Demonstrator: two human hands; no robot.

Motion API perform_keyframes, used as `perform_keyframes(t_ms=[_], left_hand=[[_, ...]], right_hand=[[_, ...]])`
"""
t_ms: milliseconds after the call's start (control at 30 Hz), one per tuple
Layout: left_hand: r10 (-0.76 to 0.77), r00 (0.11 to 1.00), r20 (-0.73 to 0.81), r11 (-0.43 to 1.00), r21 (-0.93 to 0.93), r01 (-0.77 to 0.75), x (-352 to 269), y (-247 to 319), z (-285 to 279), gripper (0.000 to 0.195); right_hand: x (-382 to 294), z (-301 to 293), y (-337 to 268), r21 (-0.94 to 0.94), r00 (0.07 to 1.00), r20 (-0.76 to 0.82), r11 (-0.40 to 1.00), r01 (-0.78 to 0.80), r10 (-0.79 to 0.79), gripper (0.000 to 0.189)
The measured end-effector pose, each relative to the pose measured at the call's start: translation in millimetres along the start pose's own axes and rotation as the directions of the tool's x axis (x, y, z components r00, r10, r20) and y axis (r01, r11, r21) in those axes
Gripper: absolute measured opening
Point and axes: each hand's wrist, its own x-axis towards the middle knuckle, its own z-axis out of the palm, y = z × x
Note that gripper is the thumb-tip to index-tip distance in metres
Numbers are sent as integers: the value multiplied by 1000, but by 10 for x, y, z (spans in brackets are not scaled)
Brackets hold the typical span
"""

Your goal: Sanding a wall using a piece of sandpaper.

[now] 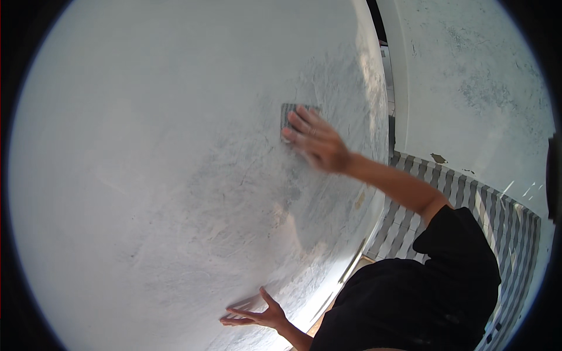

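Note:
A pale grey plastered wall (pixel 145 131) fills the left and middle of the view, with darker grey mottling and scuffs. My right hand (pixel 318 140), slightly blurred, holds a dark grey, ribbed square pad (pixel 287 112) flat against it; the fingers lie spread over the pad and cover much of it. Lower down, my left hand (pixel 263 312) is bare, fingers apart, with its fingertips at the wall surface and a shadow beside them.
Right of the wall's curved-looking edge runs a narrow gap. Another pale, patchy wall (pixel 465 79) stands at the upper right, with a chipped spot near its foot. Grey-and-white patterned floor tiles (pixel 406 215) lie below it. Bright light falls along the wall's lower edge.

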Motion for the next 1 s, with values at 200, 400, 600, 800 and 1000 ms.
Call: perform_keyframes(t_ms=[200,400,600,800,1000], left_hand=[[50,998,29,999,3,-50,-45,-29,-13,106],[49,997,51,996,71,-53,-62,-128,-49,110],[25,998,63,1000,-1,-25,-45,-71,-118,110],[53,995,82,998,41,-57,-90,-82,-137,110],[-1,988,156,1000,1,1,-75,-36,-195,108]], right_hand=[[492,-46,717,-14,837,-324,883,-469,440,40],[208,-2,-47,-8,1000,-14,1000,-6,6,32],[427,-121,588,27,771,-358,831,-556,527,38],[181,96,-124,34,988,-89,992,-122,124,45],[650,-52,111,30,813,-318,863,-505,487,32]])
